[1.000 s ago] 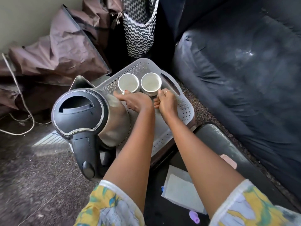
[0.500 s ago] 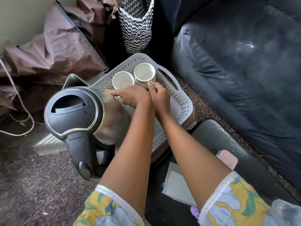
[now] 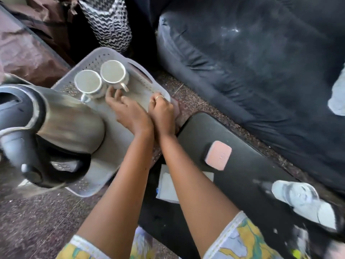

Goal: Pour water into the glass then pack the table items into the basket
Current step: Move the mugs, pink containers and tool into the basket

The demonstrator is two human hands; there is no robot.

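Note:
A white perforated basket (image 3: 112, 55) sits on the floor and holds a steel kettle with a black lid and handle (image 3: 56, 128) and two white cups (image 3: 87, 83) (image 3: 113, 71) side by side at its far end. My left hand (image 3: 128, 113) rests inside the basket with its fingers spread, the fingertips at the base of the nearer cup. Just to its right, my right hand (image 3: 161, 111), wearing a ring, curls its fingers over the basket's right rim. The two wrists are close together.
A black low table (image 3: 252, 174) at the right carries a pink flat object (image 3: 218, 155), a clear plastic bottle (image 3: 302, 200) and white paper (image 3: 168, 186). A dark sofa (image 3: 261, 62) lies beyond. A zigzag bag (image 3: 110, 21) and brown cloth (image 3: 28, 51) stand behind the basket.
Both hands have drawn back from the cups. The left hand's fingers have spread, and the right hand has shifted right onto the basket's rim. The view has swung right.

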